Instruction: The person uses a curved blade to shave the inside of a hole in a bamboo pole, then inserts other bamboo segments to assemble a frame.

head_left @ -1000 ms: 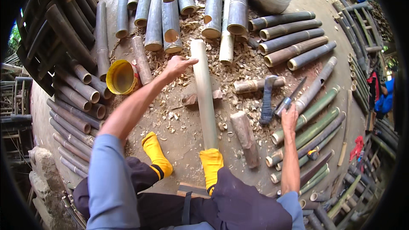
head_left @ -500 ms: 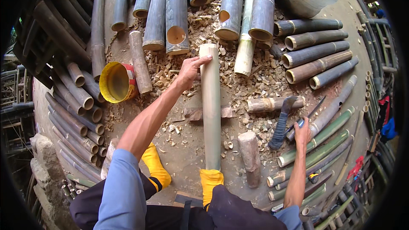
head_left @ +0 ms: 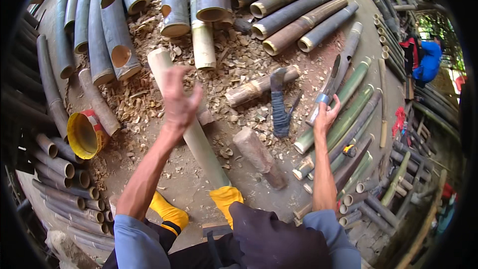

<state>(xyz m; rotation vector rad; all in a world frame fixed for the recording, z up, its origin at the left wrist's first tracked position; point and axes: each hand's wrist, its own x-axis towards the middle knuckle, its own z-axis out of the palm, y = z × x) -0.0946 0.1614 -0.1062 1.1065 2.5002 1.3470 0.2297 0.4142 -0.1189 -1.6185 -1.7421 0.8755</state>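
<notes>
A pale, scraped bamboo tube (head_left: 201,152) lies lengthwise before me, its near end against my yellow-covered foot (head_left: 226,200). Over its upper part hovers my left hand (head_left: 178,99), blurred, with the fingers spread and nothing held; whether it touches the tube is unclear. My right hand (head_left: 324,114) grips a large knife (head_left: 328,87) by its handle. A metal collar shows at the base of the dark blade, which points away from me. Left of the knife lies an adze-like tool (head_left: 280,112) with a dark wrapped handle, its head against a short bamboo piece (head_left: 249,92).
A thick wooden billet (head_left: 259,157) lies right of the tube. At left stands a yellow-and-red bucket (head_left: 82,134). Bamboo tubes (head_left: 119,52) are ranged all around, with wood chips (head_left: 144,99) between them. A yellow tape measure (head_left: 350,150) rests among green poles. Someone in blue (head_left: 428,60) is far right.
My left hand has come off the tube's far end and opened. My right hand has raised the knife from among the poles. The view has swung right.
</notes>
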